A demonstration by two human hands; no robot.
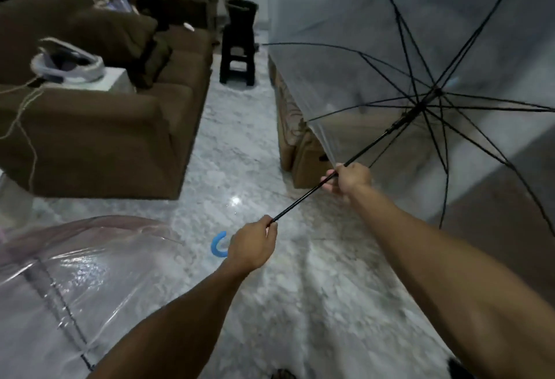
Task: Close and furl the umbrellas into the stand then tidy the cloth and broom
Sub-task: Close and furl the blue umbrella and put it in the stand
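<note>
Umbrella [390, 57], clear canopy, fully open, held above the floor [300, 258]. Left hand [252, 245] gripped its blue crook; right hand [350, 178] clenched the shaft further up. Judged light, ribs springy, film slippery; runner is the next hold.

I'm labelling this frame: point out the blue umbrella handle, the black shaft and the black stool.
blue umbrella handle [216, 245]: head view, on its curved hook.
black shaft [303, 198]: head view, mid-span between the hands.
black stool [238, 57]: head view, on its front.
</note>
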